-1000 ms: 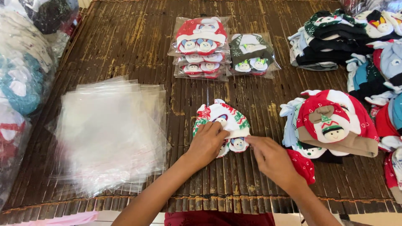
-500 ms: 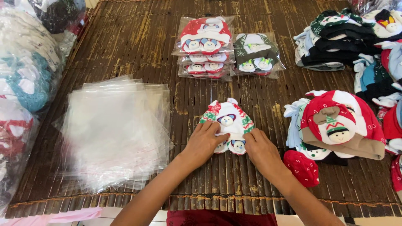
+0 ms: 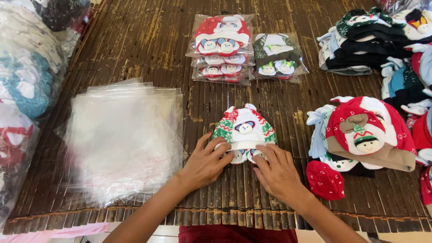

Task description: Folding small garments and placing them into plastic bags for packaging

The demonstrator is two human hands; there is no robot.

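Hands, left [image 3: 204, 164] and right [image 3: 278, 173], spread flat on hat [image 3: 244, 130]; clear bags [image 3: 123, 137] beside.

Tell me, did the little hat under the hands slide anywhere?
No. The little hat lies in the same spot, just as far below the bagged hats and beside the clear bag pile as before.

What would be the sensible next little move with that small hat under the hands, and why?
Probably take a clear bag from the stack of clear bags: both the left hand and right hand press the small hat flat, and bagged hats lie beyond.
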